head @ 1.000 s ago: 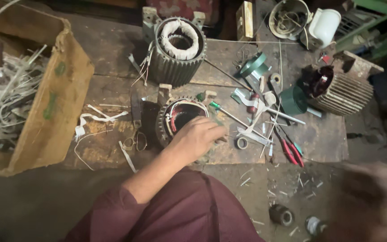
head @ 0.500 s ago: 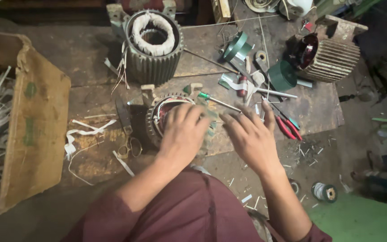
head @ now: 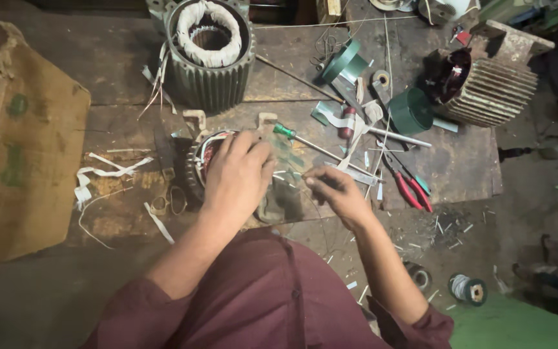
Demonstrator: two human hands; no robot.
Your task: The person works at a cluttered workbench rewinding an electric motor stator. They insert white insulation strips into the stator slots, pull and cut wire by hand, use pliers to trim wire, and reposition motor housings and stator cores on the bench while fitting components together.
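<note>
Now that your right hand (head: 334,190) has pulled back, pinching perhaps 1 thin strip, your left hand (head: 237,174) grips the motor stator (head: 200,158).

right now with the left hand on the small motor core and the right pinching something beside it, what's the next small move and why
Probably bring the right hand in to the motor core. The left hand already lies over its open top, steadying it, while the right hand sits just beside it, fingertips pinched on something too thin to make out. The screwdriver lies untouched behind.
</note>
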